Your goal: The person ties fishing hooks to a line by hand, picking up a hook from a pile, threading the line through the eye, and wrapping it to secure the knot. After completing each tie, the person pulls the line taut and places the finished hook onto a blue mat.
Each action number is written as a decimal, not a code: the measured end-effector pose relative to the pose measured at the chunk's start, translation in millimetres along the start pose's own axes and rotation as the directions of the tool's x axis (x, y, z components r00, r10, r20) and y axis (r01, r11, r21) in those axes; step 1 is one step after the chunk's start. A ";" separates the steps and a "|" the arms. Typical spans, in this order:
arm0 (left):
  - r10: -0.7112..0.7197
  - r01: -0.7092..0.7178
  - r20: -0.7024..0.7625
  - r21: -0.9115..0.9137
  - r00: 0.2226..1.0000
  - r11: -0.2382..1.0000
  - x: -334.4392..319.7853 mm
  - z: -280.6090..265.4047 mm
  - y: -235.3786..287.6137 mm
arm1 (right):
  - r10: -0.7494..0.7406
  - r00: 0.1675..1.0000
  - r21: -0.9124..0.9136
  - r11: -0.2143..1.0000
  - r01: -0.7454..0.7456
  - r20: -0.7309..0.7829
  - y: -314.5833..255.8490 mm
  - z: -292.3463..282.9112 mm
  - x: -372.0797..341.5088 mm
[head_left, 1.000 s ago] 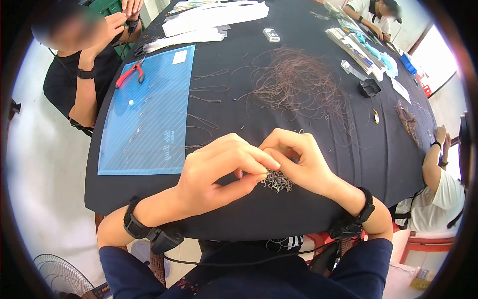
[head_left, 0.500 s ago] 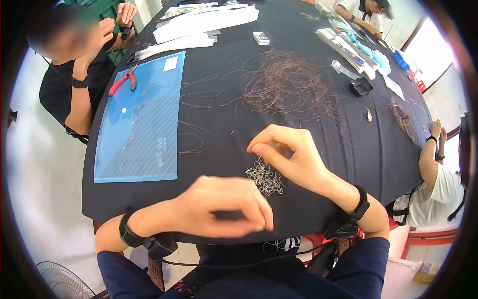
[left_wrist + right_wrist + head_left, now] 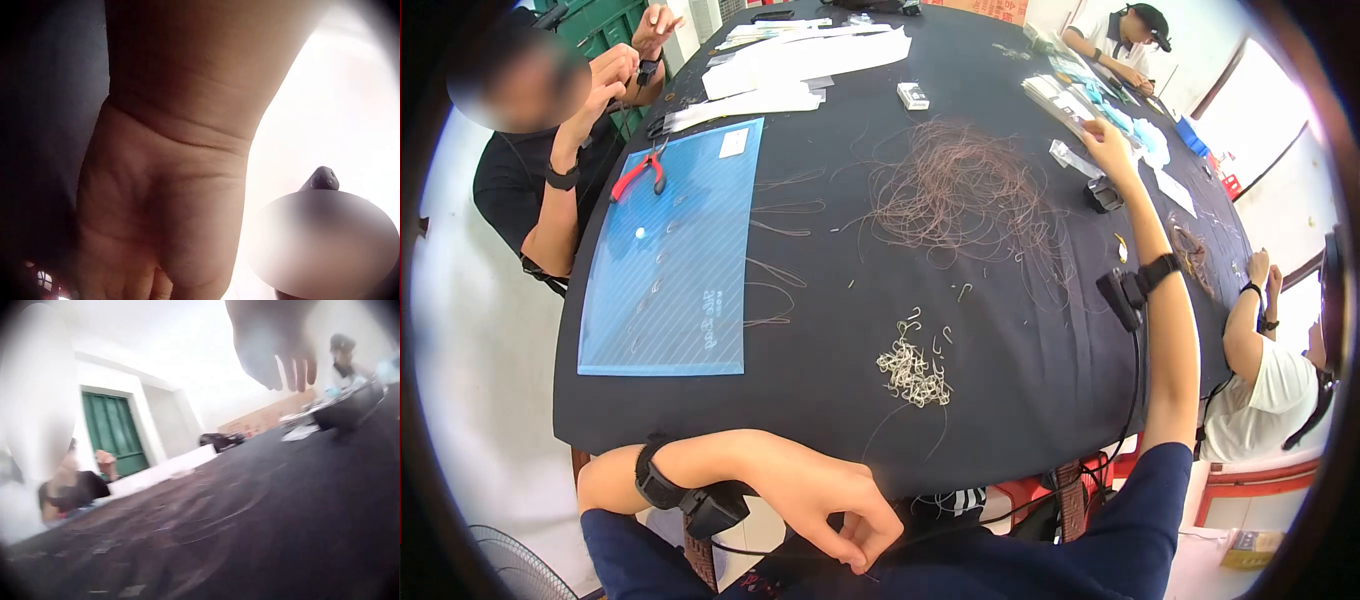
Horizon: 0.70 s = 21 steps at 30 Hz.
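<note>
My left hand is low in the head view, at the table's near edge, thumb and fingertips pinched together on what looks like a thin dark line. In the left wrist view the palm fills the middle and the fingertips are out of frame. A pile of small metal hooks lies beyond that hand, with a thin loop of line beside it. Reaching far out on the right, my right hand is over flat packets; its fingers hang extended in the right wrist view.
Tangled brown line covers the table's middle. To the left lie a blue folder with looped lines and red pliers. A small box, white sheets and a black tray lie farther off. Other people sit around.
My right hand has left the hooks and stretched forward and right toward the packets. My left hand has come down from the pile to the near edge, uncovering the hooks.
</note>
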<state>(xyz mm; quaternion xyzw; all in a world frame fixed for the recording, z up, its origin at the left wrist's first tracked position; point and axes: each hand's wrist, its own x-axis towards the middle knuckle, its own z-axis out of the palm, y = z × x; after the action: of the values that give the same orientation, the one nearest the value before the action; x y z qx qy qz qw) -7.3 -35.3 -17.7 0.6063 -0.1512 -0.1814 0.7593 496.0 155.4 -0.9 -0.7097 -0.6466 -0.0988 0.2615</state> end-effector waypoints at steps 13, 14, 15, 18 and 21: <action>-0.117 0.116 -0.022 -0.042 0.993 0.992 0.9 -6.6 4.4 | 0.136 0.858 -0.222 0.975 -0.026 0.496 -11.0 38.5 25.6; -0.113 0.112 -0.028 -0.044 0.993 0.993 0.4 -6.5 4.3 | 0.067 0.864 -0.120 0.993 -0.008 0.499 -25.1 34.8 20.8; -0.108 0.106 -0.033 -0.044 0.994 0.993 0.4 -6.3 3.2 | 0.043 0.866 -0.051 0.998 -0.020 0.498 -41.2 28.6 15.1; -0.104 0.105 -0.054 0.003 0.993 0.995 1.5 -7.6 10.7 | -0.250 0.881 0.206 0.962 0.179 0.402 -46.1 28.5 14.1; -0.106 0.108 -0.062 0.027 0.992 0.994 1.0 -9.0 13.4 | -0.258 0.915 0.471 0.877 0.089 0.309 -37.2 19.3 24.0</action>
<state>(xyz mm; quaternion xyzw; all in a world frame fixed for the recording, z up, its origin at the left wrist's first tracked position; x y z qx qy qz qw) -1.1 -25.2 -6.6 0.6303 -0.0983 -0.2010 0.7434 459.6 186.9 3.3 -0.5742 -0.7507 0.1618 0.2838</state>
